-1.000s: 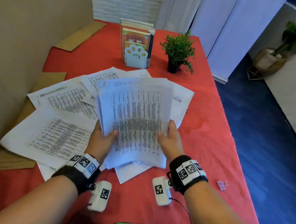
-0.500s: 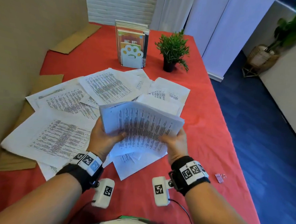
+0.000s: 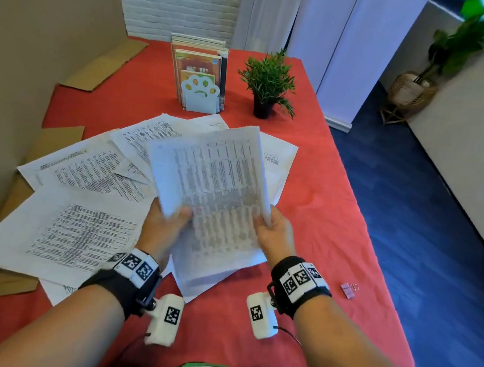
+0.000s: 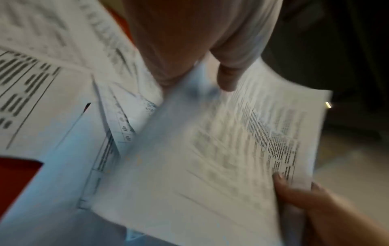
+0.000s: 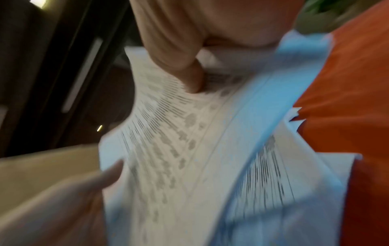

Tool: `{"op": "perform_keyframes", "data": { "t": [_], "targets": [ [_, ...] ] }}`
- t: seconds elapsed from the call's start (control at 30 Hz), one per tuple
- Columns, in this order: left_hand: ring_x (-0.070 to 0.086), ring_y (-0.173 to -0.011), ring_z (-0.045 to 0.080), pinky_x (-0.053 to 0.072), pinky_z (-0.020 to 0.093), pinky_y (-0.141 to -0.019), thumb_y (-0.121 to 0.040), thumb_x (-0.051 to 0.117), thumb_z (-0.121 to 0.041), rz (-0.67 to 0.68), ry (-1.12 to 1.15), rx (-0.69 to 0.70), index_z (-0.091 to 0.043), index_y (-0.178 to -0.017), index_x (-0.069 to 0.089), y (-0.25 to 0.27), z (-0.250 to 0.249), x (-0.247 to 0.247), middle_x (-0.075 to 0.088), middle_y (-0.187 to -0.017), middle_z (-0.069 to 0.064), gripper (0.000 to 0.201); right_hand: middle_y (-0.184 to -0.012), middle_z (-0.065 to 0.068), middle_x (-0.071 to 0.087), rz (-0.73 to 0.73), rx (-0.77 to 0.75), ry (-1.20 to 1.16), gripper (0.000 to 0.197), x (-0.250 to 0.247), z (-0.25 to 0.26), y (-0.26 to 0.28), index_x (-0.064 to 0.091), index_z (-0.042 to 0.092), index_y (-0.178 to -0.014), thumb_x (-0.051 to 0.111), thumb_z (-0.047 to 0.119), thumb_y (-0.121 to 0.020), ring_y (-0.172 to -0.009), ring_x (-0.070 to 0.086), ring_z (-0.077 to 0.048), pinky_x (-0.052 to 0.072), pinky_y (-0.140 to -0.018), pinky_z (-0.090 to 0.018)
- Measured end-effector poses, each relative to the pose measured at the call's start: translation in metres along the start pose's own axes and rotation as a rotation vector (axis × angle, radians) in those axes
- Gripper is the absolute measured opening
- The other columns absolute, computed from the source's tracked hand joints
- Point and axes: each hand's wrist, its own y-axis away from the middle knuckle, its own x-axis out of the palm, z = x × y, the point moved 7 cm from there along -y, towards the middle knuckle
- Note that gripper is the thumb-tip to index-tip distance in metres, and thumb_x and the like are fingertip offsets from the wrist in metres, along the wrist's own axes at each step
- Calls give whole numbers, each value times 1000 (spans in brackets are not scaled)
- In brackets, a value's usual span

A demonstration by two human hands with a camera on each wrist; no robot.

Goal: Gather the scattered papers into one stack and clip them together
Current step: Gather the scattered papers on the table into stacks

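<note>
Red cloth-covered table, centre frame. Left hand and right hand: each pinches one side edge of a held sheaf of papers, thumb on top, fingers beneath. Loose printed sheets: several, overlapping, flat, left of centre; exact count unclear. One pink binder clip, lower right. One potted plant. One paw-shaped book stand.

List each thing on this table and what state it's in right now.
held sheaf of papers: lifted, gripped at both sides
left hand: holding the sheaf
right hand: holding the sheaf
loose papers: still spread over the table
binder clip: lying unused on the cloth
books: upright in the holder
potted plant: upright
</note>
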Motion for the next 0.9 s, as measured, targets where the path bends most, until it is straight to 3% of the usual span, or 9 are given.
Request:
{"op": "perform_keyframes", "data": {
  "t": [0.07, 0.17, 0.3, 0.43, 0.6, 0.67, 0.73, 0.83, 0.9],
  "targets": [
    [52, -114, 15, 41, 33, -91, -90, 60, -26, 96, -62, -63, -27, -142, 31, -2, 11, 8, 44, -134, -8, 59, -69, 2, 60, -123, 38, 176, 17, -33, -10, -17, 59, 23, -76, 52, 14, -89, -63, 57, -15, 48, -59, -24],
    [33, -137, 22, 33, 42, -103, -91, 58, -25, 108, -207, -118, -32, -147, 20, -6, 31, 2, 25, -153, -2, 68, -95, -16, 68, -245, 137, 436, 19, -98, -21, -45, 62, 12, -101, 48, 14, -88, -91, 63, -33, 51, -78, -37],
    [31, -139, 29, 34, 46, -108, -88, 63, -22, 72, -415, -127, -28, -145, 27, -12, 51, -14, 24, -154, 9, 67, -112, -24, 63, -282, 303, 685, 33, -174, -41, -72, 56, 3, -118, 47, 9, -87, -102, 59, -40, 38, -74, -31],
    [37, -133, 34, 35, 47, -106, -87, 64, -19, 35, -591, -116, -24, -142, 35, -14, 56, -21, 27, -151, 14, 62, -89, -16, 58, -290, 453, 761, 25, -214, -60, -85, 59, 2, -106, 45, 6, -86, -78, 53, -33, 40, -66, -32],
    [33, -135, 34, 32, 48, -109, -86, 64, -16, 1, -721, -111, -22, -141, 37, -15, 54, -29, 26, -149, 15, 61, -102, -21, 61, -272, 495, 821, 16, -217, -75, -100, 53, 3, -101, 45, 5, -87, -83, 54, -34, 45, -70, -36],
    [31, -137, 34, 31, 49, -110, -85, 64, -14, -34, -778, -102, -18, -141, 38, -18, 55, -38, 28, -149, 17, 61, -115, -20, 58, -301, 497, 815, 30, -209, -77, -105, 48, 4, -116, 46, 6, -86, -101, 57, -38, 48, -86, -45],
    [30, -138, 34, 30, 49, -111, -83, 65, -15, -104, -848, -115, -15, -140, 40, -21, 56, -52, 32, -149, 17, 62, -135, -15, 47, -350, 472, 900, 47, -199, -74, -109, 40, 9, -132, 47, 6, -85, -124, 45, -36, 37, -102, -52],
    [33, -136, 37, 32, 51, -110, -80, 66, -20, -223, -953, -186, -15, -140, 41, -25, 59, -84, 38, -147, 18, 65, -149, -10, 30, -338, 337, 1027, 65, -172, -61, -114, 28, 15, -142, 48, 4, -81, -137, 26, -32, 26, -109, -52],
    [34, -135, 40, 32, 57, -109, -76, 66, -29, -309, -1014, -261, -19, -141, 39, -27, 62, -111, 41, -146, 18, 70, -149, -9, 30, -275, 257, 998, 66, -143, -55, -119, 31, 17, -143, 51, 3, -81, -136, 28, -31, 31, -108, -48]
  ]
}}
